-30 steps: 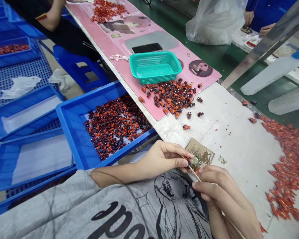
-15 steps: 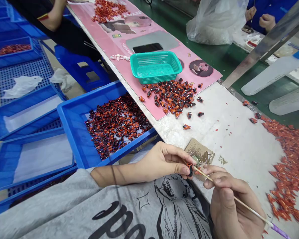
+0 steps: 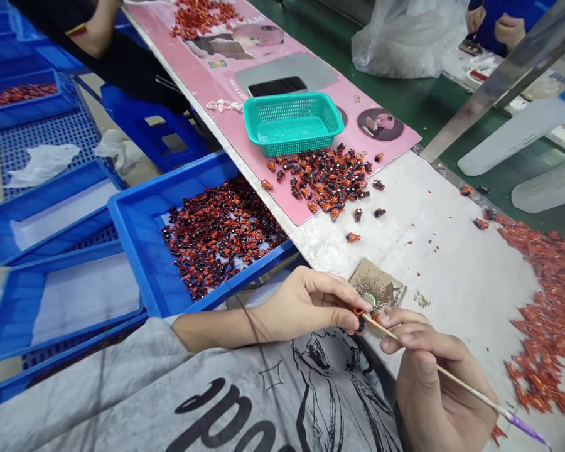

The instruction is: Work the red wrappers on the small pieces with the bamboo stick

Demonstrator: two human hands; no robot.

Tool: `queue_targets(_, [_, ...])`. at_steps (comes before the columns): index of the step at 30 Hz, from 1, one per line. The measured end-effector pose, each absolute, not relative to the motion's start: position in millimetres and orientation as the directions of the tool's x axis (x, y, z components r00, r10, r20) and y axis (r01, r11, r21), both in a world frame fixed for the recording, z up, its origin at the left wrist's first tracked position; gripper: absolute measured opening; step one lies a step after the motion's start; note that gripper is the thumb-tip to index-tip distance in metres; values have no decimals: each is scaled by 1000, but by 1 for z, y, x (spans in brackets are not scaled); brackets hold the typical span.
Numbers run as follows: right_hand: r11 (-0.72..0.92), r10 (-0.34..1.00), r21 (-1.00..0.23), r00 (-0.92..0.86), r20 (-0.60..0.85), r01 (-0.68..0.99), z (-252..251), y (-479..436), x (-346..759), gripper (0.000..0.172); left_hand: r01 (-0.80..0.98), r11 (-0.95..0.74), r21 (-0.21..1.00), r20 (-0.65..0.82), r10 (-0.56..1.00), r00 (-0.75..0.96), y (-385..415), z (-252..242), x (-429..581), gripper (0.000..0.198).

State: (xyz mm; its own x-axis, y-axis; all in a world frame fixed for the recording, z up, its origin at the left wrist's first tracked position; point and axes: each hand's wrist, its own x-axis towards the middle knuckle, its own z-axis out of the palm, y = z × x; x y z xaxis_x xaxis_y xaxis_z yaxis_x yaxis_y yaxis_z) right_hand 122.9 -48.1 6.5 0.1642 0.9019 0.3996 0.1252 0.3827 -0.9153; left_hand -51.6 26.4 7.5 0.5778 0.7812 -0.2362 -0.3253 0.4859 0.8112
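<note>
1. Small red-and-black piece [image 3: 359, 321]: pinched at the fingertips of the left hand, just over the near edge of a stained brown card [image 3: 380, 284]. Too small to make out its exact form.
2. Left hand [image 3: 306, 306]: nearly closed, thumb and fingers gripping the piece, fingertips close to a round metal disc [image 3: 369, 299] lying on the card.
3. Right hand [image 3: 437, 376]: curled, holding a thin wooden stick [image 3: 452, 378] between thumb and fingers, pencil-style. The stick's near end reaches the piece; its purple far end [image 3: 525, 429] points off to the lower right.
4. Card and disc lie on a scuffed pale counter [image 3: 452, 263], dotted with red flecks. The person's forearms pass over a grey printed T-shirt [image 3: 245, 402].
5. Left of the hands: a blue tray [image 3: 136, 251] heaped with similar pieces [image 3: 221, 238], its corner by the counter edge.
6. Ahead: a pink printed mat [image 3: 400, 141] with a loose pile of pieces [image 3: 324, 182], a teal plastic basket [image 3: 292, 122] and a black phone [image 3: 277, 86].
7. Right: a large drift of red scraps [image 3: 546, 314] on the counter, well apart from the right hand.
8. Far top right: a co-worker's hands [image 3: 499, 28] near a clear plastic bag [image 3: 407, 37].
</note>
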Motion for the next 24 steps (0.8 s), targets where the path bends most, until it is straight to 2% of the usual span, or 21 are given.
queue_targets(7, [389, 899, -912, 166, 406, 128, 5, -47, 124, 13, -270, 415, 869, -198, 792, 578, 28, 6, -53, 23])
queue_targets(15, [402, 889, -904, 172, 423, 146, 6, -46, 120, 13, -270, 413, 870, -205, 800, 564, 29, 3, -53, 24])
queue_targets(20, [410, 863, -898, 250, 439, 160, 4, -47, 128, 14, -342, 421, 840, -185, 816, 548, 24, 1, -54, 17])
queue_targets(22, [405, 793, -847, 328, 513, 345, -1, -53, 147, 24, -329, 401, 855, -195, 837, 511, 21, -1, -57, 13])
queue_targets(24, [271, 697, -714, 380, 608, 646, -7, -68, 177, 32, -290, 382, 877, -217, 855, 470, 22, -2, -59, 13])
